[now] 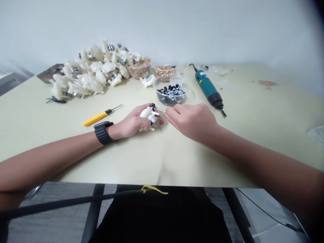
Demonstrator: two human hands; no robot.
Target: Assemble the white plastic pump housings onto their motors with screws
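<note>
My left hand [133, 122], with a dark watch on its wrist, is closed around a cream-white plastic housing [145, 114]. A small silver motor [155, 120] sits at the housing's right end. A small black part [153, 106] shows at its top, by my left fingertips. My right hand [191, 119] is closed on a tool with a thin metal shaft [161, 110]; its handle is hidden in my fingers. The shaft points left, and its tip is at the black part; whether they touch, I cannot tell.
A heap of similar white housings [93, 72] lies back left. A yellow-handled screwdriver [95, 118] and black pliers [57, 100] lie left. Behind my hands stand a tub of black and silver parts [168, 101] and tubs of small brownish pieces [139, 71]. A teal electric screwdriver [208, 88] lies right.
</note>
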